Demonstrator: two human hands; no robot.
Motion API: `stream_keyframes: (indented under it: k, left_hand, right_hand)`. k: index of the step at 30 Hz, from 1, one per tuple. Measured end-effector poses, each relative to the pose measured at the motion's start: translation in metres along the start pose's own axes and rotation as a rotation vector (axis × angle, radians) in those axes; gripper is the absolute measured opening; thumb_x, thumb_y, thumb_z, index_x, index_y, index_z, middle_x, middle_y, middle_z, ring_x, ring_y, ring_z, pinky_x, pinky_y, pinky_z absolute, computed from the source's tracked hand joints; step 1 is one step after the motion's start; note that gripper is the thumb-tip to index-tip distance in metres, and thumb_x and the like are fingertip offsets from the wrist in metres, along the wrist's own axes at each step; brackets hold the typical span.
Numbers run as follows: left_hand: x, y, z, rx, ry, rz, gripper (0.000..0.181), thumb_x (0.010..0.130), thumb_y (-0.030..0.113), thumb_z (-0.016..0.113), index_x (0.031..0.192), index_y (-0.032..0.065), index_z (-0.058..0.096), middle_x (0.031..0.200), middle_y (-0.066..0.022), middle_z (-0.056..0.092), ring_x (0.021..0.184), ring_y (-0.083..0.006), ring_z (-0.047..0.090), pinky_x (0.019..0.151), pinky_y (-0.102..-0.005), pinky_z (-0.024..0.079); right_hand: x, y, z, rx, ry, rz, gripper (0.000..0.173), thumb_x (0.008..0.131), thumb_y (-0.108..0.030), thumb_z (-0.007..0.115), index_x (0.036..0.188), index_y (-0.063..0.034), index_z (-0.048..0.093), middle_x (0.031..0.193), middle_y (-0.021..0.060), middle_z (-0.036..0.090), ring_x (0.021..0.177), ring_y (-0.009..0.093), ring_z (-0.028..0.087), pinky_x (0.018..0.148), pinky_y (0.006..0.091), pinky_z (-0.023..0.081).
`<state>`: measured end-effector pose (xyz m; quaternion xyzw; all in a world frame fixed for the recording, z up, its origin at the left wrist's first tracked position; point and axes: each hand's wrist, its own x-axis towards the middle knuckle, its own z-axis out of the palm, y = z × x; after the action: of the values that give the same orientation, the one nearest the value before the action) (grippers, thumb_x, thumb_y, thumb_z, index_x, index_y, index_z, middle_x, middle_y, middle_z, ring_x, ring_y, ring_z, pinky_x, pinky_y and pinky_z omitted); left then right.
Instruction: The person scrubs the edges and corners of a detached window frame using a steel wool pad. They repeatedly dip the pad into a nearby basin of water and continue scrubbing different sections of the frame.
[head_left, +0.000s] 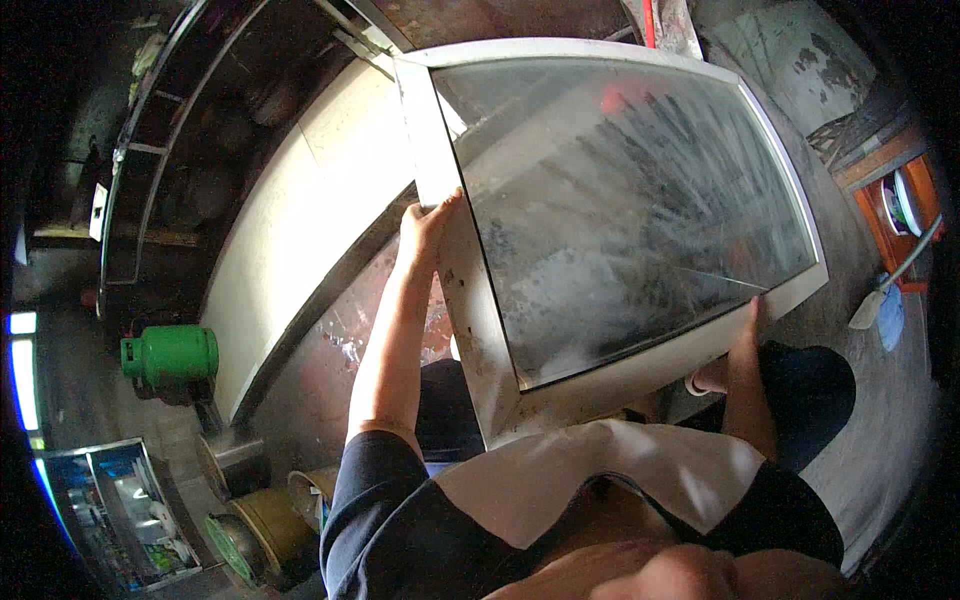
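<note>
A large white-framed glass panel leans at a tilt before me, its lower edge close to my chest. Smears and cloudy streaks cover the glass, and a thin pale line crosses its lower right part. My left hand grips the left side of the white frame, thumb on the front face. At the lower frame bar, near the right corner, my right hand holds on; its fingers are mostly hidden behind the frame. Dark stains mark the frame's left side.
A long pale board stretches along the left, near a green gas cylinder. Lower left are a glass display case and a yellowish bucket. Orange-brown furniture stands far right, with a blue cloth-like item nearby.
</note>
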<state>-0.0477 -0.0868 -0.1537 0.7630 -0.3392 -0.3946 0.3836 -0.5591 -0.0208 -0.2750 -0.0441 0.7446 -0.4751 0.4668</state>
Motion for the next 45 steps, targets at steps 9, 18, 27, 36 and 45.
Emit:
stream_keyframes:
  k: [9, 18, 27, 36, 45]
  left_hand:
    - [0.001, 0.013, 0.003, -0.002, 0.028, 0.14, 0.058, 0.072, 0.049, 0.078, 0.089, -0.0027, 0.061, 0.082, -0.0066, 0.061, 0.078, -0.0143, 0.053, 0.072, -0.0284, 0.044]
    - [-0.015, 0.001, 0.004, -0.127, 0.002, 0.243, 0.039, 0.075, 0.04, 0.078, 0.069, 0.0034, 0.065, 0.063, 0.0007, 0.056, 0.057, -0.0091, 0.047, 0.053, -0.0264, 0.041]
    - [-0.024, 0.024, 0.013, -0.137, 0.094, 0.194, 0.03, 0.07, 0.027, 0.082, 0.085, 0.0025, 0.073, 0.077, -0.0038, 0.068, 0.067, -0.0132, 0.062, 0.067, -0.0267, 0.05]
    - [-0.031, 0.06, 0.004, -0.188, -0.063, 0.145, 0.034, 0.065, 0.026, 0.083, 0.085, 0.0005, 0.072, 0.077, -0.0068, 0.068, 0.061, -0.0166, 0.061, 0.06, -0.0298, 0.05]
    - [0.001, 0.07, 0.0, -0.215, 0.071, 0.315, 0.038, 0.08, 0.033, 0.074, 0.098, -0.0002, 0.067, 0.083, -0.0054, 0.066, 0.067, -0.0141, 0.06, 0.061, -0.026, 0.046]
  right_hand:
    - [0.106, 0.038, -0.035, 0.251, -0.197, 0.088, 0.085, 0.081, -0.067, 0.055, 0.137, -0.0036, 0.041, 0.136, 0.0118, 0.045, 0.118, 0.031, 0.044, 0.1, 0.0419, 0.033]
    - [0.114, 0.046, -0.039, 0.334, -0.197, 0.217, 0.083, 0.08, -0.066, 0.056, 0.136, -0.0058, 0.043, 0.134, 0.0119, 0.047, 0.117, 0.033, 0.045, 0.1, 0.043, 0.033]
    - [0.118, 0.038, -0.05, 0.322, -0.233, 0.104, 0.08, 0.081, -0.065, 0.056, 0.134, -0.0058, 0.045, 0.134, 0.0127, 0.048, 0.115, 0.033, 0.046, 0.099, 0.0441, 0.035]
    - [0.076, 0.04, -0.021, 0.326, -0.112, 0.035, 0.082, 0.08, -0.063, 0.058, 0.137, -0.0063, 0.041, 0.136, 0.0129, 0.046, 0.12, 0.032, 0.045, 0.102, 0.0453, 0.034]
    - [0.088, 0.043, -0.007, 0.49, -0.173, 0.043, 0.078, 0.082, -0.063, 0.055, 0.136, -0.0089, 0.042, 0.138, 0.0103, 0.044, 0.12, 0.032, 0.045, 0.1, 0.0455, 0.036]
